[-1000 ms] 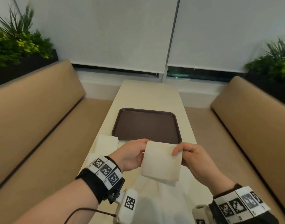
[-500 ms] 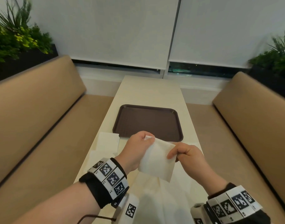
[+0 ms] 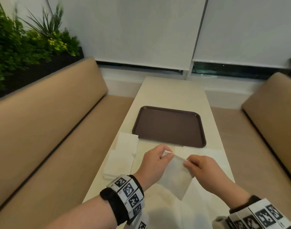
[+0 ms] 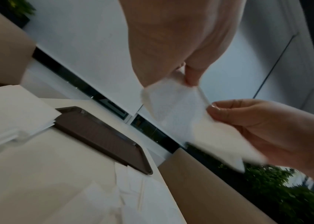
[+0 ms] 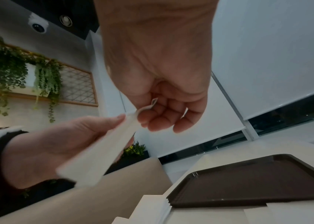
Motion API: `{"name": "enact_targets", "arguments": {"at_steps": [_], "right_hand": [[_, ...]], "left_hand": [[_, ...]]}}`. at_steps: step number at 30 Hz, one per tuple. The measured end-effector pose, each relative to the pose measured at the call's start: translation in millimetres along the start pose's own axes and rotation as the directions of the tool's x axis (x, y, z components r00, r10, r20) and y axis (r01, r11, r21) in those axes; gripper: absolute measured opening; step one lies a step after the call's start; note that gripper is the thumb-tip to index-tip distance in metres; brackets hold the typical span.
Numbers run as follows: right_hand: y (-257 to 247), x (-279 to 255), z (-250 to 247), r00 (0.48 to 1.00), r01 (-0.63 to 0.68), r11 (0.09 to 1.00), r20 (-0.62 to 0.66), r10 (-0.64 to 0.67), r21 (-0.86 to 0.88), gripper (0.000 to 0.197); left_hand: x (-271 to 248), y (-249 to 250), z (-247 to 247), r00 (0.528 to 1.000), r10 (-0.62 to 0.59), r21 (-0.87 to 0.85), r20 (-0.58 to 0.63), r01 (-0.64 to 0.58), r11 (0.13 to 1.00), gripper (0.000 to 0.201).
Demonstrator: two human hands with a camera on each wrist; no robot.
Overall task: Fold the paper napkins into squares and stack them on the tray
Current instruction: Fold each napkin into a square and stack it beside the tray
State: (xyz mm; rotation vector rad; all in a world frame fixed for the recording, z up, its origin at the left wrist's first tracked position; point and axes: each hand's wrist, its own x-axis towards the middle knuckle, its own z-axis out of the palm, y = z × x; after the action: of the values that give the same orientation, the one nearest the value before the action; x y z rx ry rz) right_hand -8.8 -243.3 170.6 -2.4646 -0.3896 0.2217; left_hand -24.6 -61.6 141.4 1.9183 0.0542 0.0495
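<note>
**Napkin held in the air between both hands, tray not yet loaded**

Observation: left hand (image 3: 155, 162) pinched the upper left corner of a white napkin (image 3: 175, 177) between thumb and forefinger; right hand (image 3: 202, 171) pinched the upper right edge the same way. The napkin hung above the near end of the tabletop (image 3: 173, 91), apart from its surface, lower corner pointing down toward the person.

Reading: a two-point pinch along the top edge lets the sheet hang flat, so layers can be matched or parted for a fold. I judged the fold to be in progress, not finished.

The brown tray (image 3: 202, 129) lay just beyond the hands, centred on the tabletop and carrying no napkins; placed there, it is an easy forward reach once a square is ready. A pile of napkins (image 3: 126, 142) sat at the tray's near left corner, with a second pile (image 3: 120, 164) nearer the person, close to the left hand for picking up.

View comparison: the head view gave the layout but hid the fingertips behind knuckles. The left wrist view showed the napkin (image 4: 179, 106) in at least two layers, with the right hand's fingertips (image 4: 214, 109) on a thin edge. The right wrist view showed the sheet edge-on (image 5: 102, 151) with a small curl of paper at the pinch, and the remaining fingers of the right hand (image 5: 164, 94) loosely curled, holding nothing else. Both wrist views were motion-blurred at the napkin's lower part.
</note>
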Motion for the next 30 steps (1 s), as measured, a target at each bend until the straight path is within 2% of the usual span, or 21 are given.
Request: {"name": "enact_targets", "arguments": {"at_steps": [2, 4, 7, 8, 9, 10, 12, 15, 19, 22, 26, 30], "right_hand": [[0.2, 1.0, 0.1, 0.999, 0.005, 1.000, -0.036, -0.004, 0.030, 0.030], [-0.2, 3.2, 0.1, 1.000, 0.016, 0.999, 0.007, -0.016, 0.035, 0.029], [5.5, 2.9, 2.1, 0.997, -0.029, 0.999, 0.073, 0.028, 0.018, 0.025], [9.2, 1.3, 2.6, 0.996, -0.061, 0.997, 0.070, 0.058, 0.040, 0.024], [14.2, -1.1, 2.8, 0.994, -0.091, 0.993, 0.060, 0.087, 0.070, 0.024], [19.6, -4.0, 2.9, 0.992, -0.123, 0.987, 0.044, 0.119, 0.103, 0.025], [31.4, -10.9, 4.0, 0.983, -0.184, 0.971, 0.023, 0.182, 0.150, 0.024], [49.7, -20.1, 13.0, 0.967, -0.255, 0.952, 0.050, 0.250, 0.173, 0.021], [71.4, -30.7, 30.1, 0.935, -0.344, 0.928, 0.139, 0.326, 0.139, 0.021], [82.0, -38.4, 34.1, 0.913, -0.397, 0.908, 0.158, 0.376, 0.133, 0.020], [85.3, -43.1, 31.4, 0.903, -0.423, 0.898, 0.133, 0.408, 0.123, 0.018], [80.3, -41.9, 31.1, 0.901, -0.429, 0.897, 0.121, 0.417, 0.106, 0.018]], "left_hand": [[-2.8, -6.2, 1.4, 0.998, -0.043, 0.006, 0.046, 0.042, 0.999, 0.007], [-4.8, -11.9, -1.0, 0.996, -0.075, 0.005, 0.051, 0.075, 0.997, 0.008], [-3.3, -23.9, -16.4, 0.990, -0.140, 0.003, 0.023, 0.139, 0.990, 0.010], [-1.0, -32.4, -26.1, 0.982, -0.189, -0.014, -0.015, 0.189, 0.982, 0.019], [2.6, -43.7, -37.7, 0.966, -0.250, -0.052, -0.065, 0.247, 0.968, 0.027], [6.8, -55.9, -50.8, 0.944, -0.313, -0.111, -0.106, 0.301, 0.947, 0.026], [17.2, -79.7, -79.5, 0.899, -0.403, -0.186, -0.173, 0.372, 0.909, 0.011], [36.4, -115.9, -113.9, 0.835, -0.486, -0.198, -0.256, 0.447, 0.872, 0.012], [62.7, -162.2, -126.7, 0.779, -0.540, -0.032, -0.320, 0.561, 0.828, 0.016], [74.3, -188.9, -122.6, 0.774, -0.543, 0.109, -0.326, 0.601, 0.791, 0.009], [75.3, -193.1, -112.8, 0.770, -0.521, 0.247, -0.368, 0.621, 0.744, 0.015], [72.9, -189.9, -108.9, 0.739, -0.518, 0.236, -0.431, 0.646, 0.726, 0.027]]}}
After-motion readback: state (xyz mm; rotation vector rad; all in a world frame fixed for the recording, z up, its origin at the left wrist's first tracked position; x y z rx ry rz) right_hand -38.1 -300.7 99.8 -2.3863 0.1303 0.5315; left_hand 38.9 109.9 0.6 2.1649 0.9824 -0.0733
